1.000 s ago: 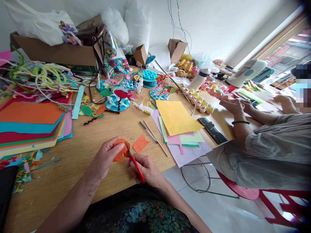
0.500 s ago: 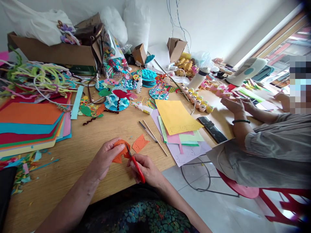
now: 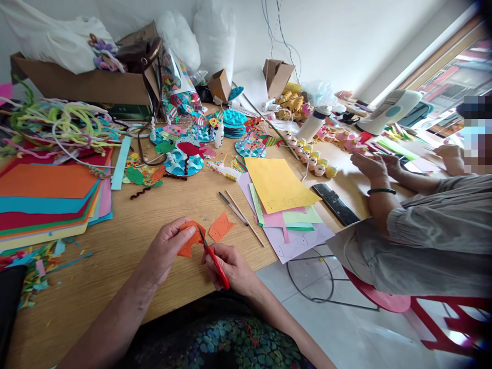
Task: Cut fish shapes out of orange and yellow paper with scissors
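Observation:
Near the table's front edge, my left hand (image 3: 171, 248) pinches a piece of orange paper (image 3: 186, 247) between thumb and fingers. My right hand (image 3: 230, 266) is closed on the handles of red scissors (image 3: 217, 265). The dark blades meet the right edge of the orange paper. Just behind my right hand lies another orange cutout (image 3: 222, 227) with pencil lines on it. A pen (image 3: 233, 208) and a thin wooden stick (image 3: 246, 219) lie to its right.
Stacked coloured paper (image 3: 46, 182) and scraps (image 3: 38, 271) are at left. Yellow paper (image 3: 279, 182) tops sheets right of centre, beside a dark phone (image 3: 335, 204). Glue bottles (image 3: 230, 173) and fish crafts (image 3: 184, 160) stand behind. Another person's hands (image 3: 371, 166) are at right.
The view has shifted very slightly. The scissor blades are closer together at the orange paper, and both hands keep their hold.

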A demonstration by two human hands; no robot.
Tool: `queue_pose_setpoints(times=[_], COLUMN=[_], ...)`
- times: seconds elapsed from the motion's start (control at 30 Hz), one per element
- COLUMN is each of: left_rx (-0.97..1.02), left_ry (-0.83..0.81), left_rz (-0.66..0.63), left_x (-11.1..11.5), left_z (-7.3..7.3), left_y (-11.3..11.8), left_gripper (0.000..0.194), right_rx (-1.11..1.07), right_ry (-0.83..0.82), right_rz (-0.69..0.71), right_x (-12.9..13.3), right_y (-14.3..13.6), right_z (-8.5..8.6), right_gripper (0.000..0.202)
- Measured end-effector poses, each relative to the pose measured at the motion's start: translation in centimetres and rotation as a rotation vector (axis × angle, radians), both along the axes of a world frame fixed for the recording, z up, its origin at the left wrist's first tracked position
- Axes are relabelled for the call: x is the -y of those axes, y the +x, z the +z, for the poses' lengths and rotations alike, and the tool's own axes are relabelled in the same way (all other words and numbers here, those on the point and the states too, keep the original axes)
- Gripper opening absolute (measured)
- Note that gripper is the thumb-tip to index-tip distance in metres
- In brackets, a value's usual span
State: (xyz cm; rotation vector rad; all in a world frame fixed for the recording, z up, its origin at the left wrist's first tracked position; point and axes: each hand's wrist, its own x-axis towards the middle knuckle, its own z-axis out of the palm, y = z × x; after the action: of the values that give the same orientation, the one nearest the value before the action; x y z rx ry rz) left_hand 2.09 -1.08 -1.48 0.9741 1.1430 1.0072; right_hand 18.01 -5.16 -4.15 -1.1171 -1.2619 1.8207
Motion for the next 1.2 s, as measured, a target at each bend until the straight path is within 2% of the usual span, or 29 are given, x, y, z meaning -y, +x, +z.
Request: queue_pose_setpoints(times=[0.17,0.6,0.93,1.2], left_rx=[-0.017,-0.001,0.032,0.028], left_ry=[-0.003,-0.022,-0.053,-0.07], left_rz=[-0.062,-0.09,-0.103,-0.108], left_x=[-0.1,0.1,0.2,0.2], left_z=[0.2,1.3,1.3,0.8], left_y=[-0.1,0.2,0.3,0.1], left_gripper=[0.017,0.02,0.02,0.018], right_rx=[-0.011,0.0,-0.021,0.01], right_ry=[0.006,0.01,0.021,0.025], right_rz=[0.008,0.01,0.003,0.003], right_x=[0.0,0.1,0.2,0.2], right_y=[0.0,0.1,0.1,0.2], right_z=[0.0,-0.1,0.0,0.0], right_gripper=[0.046,0.046,0.043,0.043])
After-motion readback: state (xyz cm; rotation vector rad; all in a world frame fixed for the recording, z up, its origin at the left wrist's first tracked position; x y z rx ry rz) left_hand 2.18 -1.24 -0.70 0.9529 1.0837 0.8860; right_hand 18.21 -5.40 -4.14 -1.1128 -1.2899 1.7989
